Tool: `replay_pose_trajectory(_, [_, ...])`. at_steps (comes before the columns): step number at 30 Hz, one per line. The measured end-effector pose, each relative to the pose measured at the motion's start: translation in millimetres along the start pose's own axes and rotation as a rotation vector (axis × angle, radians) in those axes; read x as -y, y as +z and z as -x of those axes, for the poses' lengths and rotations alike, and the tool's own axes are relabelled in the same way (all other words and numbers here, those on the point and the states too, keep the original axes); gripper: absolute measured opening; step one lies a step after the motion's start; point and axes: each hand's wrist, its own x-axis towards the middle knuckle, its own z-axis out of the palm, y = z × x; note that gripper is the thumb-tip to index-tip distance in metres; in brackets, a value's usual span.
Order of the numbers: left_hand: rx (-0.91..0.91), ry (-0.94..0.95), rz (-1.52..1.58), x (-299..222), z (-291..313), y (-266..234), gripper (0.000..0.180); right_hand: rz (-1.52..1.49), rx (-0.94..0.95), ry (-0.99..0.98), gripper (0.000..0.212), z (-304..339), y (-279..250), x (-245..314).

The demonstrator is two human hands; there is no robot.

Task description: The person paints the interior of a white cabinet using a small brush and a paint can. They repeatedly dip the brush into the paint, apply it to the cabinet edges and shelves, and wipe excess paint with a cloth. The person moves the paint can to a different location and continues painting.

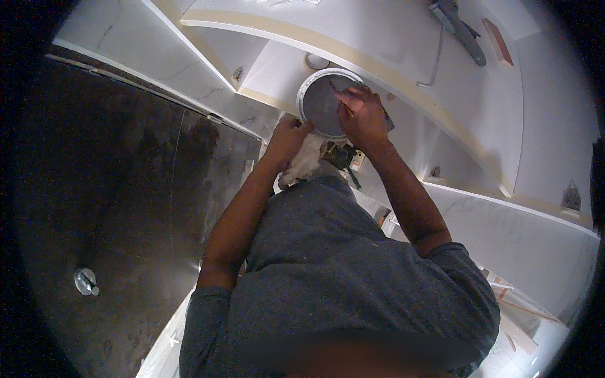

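Clamping left hand point(290, 137) on bucket point(300, 96); curling right hand point(364, 116) over it, cannot tell on what; near curved edge of shelf point(372, 38).

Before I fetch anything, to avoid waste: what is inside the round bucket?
Inside the bucket, mostly a grey surface shows, with a small dark shape toward the far rim; filling or bare wall, I cannot tell. The right hand covers part of its right side.

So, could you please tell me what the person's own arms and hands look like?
The left hand and the right hand are bare, with no gloves. The forearms are uncovered, with no watch or band showing. The short, dark grey fabric sleeves match the shirt.
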Motion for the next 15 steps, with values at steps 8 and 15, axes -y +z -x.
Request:
replay_pose_trajectory(8, [0.025,-0.121,0.047,-8,0,-4,0.054,0.073,-0.005,-0.034,0.03,3,5,-2])
replay_pose_trajectory(15, [-0.006,-0.09,0.004,-9,-3,-5,0.054,-0.093,0.001,0.071,0.027,3,-14,1])
